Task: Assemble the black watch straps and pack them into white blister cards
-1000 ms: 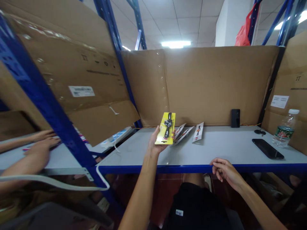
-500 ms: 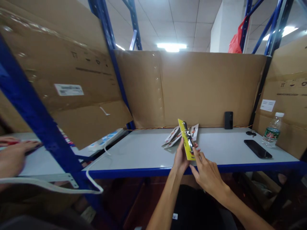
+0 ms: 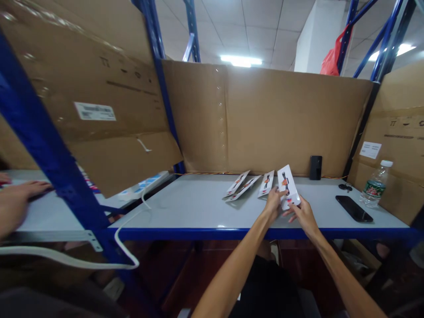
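Note:
Both hands hold a blister pack (image 3: 287, 183), its white printed back towards me, showing a picture of a dark-handled tool and something orange. My left hand (image 3: 273, 204) grips its lower left edge, with a finger across the card. At the lower right corner, my right hand (image 3: 304, 215) has thumb and fingers closed on the card. Just left of it another white-backed pack (image 3: 266, 183) lies on the table. Farther left, two more packs (image 3: 243, 189) lie overlapping and slanted, with similar pictures.
The grey table (image 3: 185, 207) has a blue front edge and a cardboard wall (image 3: 291, 119) behind. On the right are a phone (image 3: 353, 208), a water bottle (image 3: 375, 185), keys (image 3: 345, 187) and an upright black object (image 3: 316, 168). Another person's hand (image 3: 20, 203) shows at far left.
The held pack has turned from its yellow front to its white back and moved right, with both hands. The packs on the table behind it now show more fully.

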Demonstrator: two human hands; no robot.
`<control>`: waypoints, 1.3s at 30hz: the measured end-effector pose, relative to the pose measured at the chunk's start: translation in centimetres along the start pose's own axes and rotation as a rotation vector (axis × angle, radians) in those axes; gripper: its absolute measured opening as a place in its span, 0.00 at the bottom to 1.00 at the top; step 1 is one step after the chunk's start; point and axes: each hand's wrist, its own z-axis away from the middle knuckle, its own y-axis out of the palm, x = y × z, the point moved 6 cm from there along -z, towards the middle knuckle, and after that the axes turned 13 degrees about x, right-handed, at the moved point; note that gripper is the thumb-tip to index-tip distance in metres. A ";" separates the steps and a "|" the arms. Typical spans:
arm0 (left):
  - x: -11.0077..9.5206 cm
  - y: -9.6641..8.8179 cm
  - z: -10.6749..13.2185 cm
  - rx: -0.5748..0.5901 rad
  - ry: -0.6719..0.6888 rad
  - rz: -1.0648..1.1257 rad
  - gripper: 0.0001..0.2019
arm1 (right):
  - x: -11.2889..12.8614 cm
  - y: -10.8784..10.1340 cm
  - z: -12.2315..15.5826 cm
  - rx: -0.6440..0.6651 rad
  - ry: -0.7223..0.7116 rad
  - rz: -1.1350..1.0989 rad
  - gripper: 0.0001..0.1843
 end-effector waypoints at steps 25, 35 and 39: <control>0.4 -2.5 -5.4 0.114 -0.047 -0.094 0.16 | -5.0 -3.8 -1.5 0.091 0.096 -0.244 0.26; 0.2 -3.3 -6.0 0.020 0.175 -0.132 0.17 | -4.1 -2.3 -1.1 0.302 0.076 -0.095 0.28; -0.2 -2.5 -5.6 0.052 0.189 -0.111 0.19 | -4.7 -2.4 -1.2 0.282 0.092 -0.075 0.31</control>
